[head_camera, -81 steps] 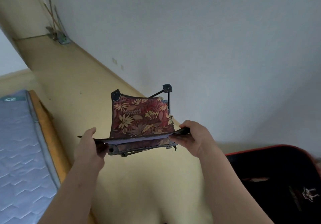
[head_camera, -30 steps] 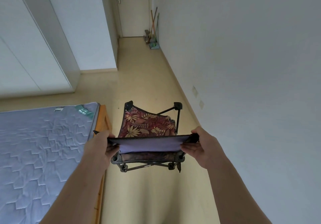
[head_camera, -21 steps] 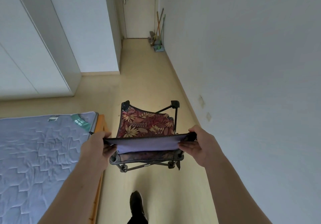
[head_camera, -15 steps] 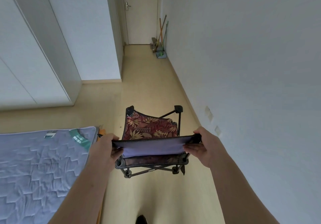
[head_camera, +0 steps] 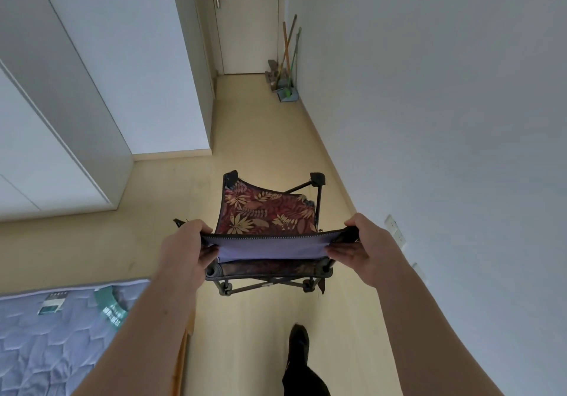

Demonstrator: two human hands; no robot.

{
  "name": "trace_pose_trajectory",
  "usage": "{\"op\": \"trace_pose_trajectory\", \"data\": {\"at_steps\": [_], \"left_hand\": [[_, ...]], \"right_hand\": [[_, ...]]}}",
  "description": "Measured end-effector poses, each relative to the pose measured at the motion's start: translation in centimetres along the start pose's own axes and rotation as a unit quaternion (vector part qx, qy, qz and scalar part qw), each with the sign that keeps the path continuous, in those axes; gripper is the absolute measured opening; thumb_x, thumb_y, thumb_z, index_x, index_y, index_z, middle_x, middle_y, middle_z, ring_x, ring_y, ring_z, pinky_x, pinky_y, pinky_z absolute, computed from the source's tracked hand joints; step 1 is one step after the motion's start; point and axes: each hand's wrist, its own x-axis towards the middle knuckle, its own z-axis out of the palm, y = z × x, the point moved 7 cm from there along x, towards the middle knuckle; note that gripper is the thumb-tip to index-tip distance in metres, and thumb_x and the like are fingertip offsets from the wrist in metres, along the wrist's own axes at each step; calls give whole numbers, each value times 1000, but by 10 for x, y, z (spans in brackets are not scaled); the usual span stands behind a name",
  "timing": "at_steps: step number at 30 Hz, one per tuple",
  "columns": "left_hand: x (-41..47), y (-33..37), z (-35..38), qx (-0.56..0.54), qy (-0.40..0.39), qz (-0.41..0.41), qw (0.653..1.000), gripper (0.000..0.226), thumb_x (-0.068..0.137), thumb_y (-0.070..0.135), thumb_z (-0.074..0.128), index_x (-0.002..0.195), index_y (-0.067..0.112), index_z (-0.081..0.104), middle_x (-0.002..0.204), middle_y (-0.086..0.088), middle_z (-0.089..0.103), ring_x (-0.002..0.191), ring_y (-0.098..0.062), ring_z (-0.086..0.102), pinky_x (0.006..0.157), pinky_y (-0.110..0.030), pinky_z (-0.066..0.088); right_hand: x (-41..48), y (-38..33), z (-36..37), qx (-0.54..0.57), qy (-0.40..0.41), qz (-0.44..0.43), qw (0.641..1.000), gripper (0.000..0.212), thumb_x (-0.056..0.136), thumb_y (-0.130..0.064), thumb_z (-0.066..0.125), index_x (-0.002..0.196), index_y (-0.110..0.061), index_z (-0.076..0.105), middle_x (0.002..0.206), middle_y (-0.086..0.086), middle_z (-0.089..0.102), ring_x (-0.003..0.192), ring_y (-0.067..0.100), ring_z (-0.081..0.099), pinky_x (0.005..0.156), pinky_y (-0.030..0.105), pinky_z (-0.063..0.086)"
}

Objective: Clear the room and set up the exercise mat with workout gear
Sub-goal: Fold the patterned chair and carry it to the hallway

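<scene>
Head view: the folding camp chair (head_camera: pixel 266 216) is held aloft at 12 o'clock, its cloth edge clamped by the left hand (head_camera: pixel 185 251) at 9 and right hand (head_camera: pixel 366 249) at 3 (fingers curled under). Judged light; cloth slack, frame stiffer to grip.

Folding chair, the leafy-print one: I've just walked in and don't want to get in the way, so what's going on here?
A person holds the folding chair off the floor in front of them, left hand and right hand each gripping one end of its zippered near edge. One shoe is stepped forward, so they seem to be walking it toward the closed door, where brooms lean against the wall. A mattress lies at lower left.
</scene>
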Motion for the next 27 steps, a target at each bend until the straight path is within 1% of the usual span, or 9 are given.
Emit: {"op": "trace_pose_trajectory", "data": {"at_steps": [3,5,9,11,14,19,21,24,27], "left_hand": [[45,24,46,7,15,6,1000,5,83,-1,60,82,0,55,93,-19,57,85,-34,62,90,-48,60],[77,47,83,7,21,6,1000,4,83,-1,59,81,-1,56,92,-20,58,83,-34,63,89,-47,60],[124,90,139,6,32,10,999,6,84,0,59,79,-1,55,84,-17,56,75,-30,61,89,-45,60],[150,109,162,-1,40,8,999,9,85,1,58,78,0,54,80,-16,55,75,-30,61,91,-44,59],[191,137,194,-9,45,3,999,7,85,0,57,79,1,54,82,-17,56,77,-30,62,89,-43,60],[281,183,247,-32,50,2,998,6,84,-1,58,80,0,54,81,-17,56,75,-31,61,83,-41,61],[319,201,266,-36,50,0,998,5,82,-1,60,81,0,55,82,-18,56,76,-32,61,83,-43,61],[383,238,299,-36,48,-4,998,6,83,-1,60,81,0,54,81,-17,55,77,-32,60,80,-43,61],[441,283,337,-41,42,-10,998,6,83,-2,60,83,0,55,80,-17,54,79,-31,59,81,-42,61]], "right_hand": [[61,-36,31,-7,-13,3,1000,12,90,-10,61,96,-2,55,102,30,66,100,49,70,88,54,59],[103,-71,55,-14,-23,7,1000,13,91,-10,61,99,-2,55,102,29,65,96,48,70,87,53,60],[163,-131,96,-32,-30,11,999,13,91,-10,61,99,-2,55,113,34,65,101,49,70,90,55,58],[192,-157,119,-35,-34,10,999,11,91,-10,60,98,-3,55,116,34,64,102,49,69,91,55,58],[233,-189,155,-41,-42,15,998,11,91,-11,60,97,-3,55,116,34,65,102,49,70,91,54,58],[311,-234,222,-41,-45,14,998,10,92,-10,60,96,-2,56,108,31,66,100,48,70,91,54,58],[343,-249,251,-47,-42,12,998,9,91,-10,60,94,-2,56,111,32,66,104,50,69,90,54,59],[395,-277,303,-49,-37,13,998,11,91,-10,61,96,-1,56,121,35,63,105,50,68,88,55,59],[443,-313,355,-42,-30,11,999,12,91,-9,61,99,-2,56,119,35,64,103,50,69,88,56,59]]}}
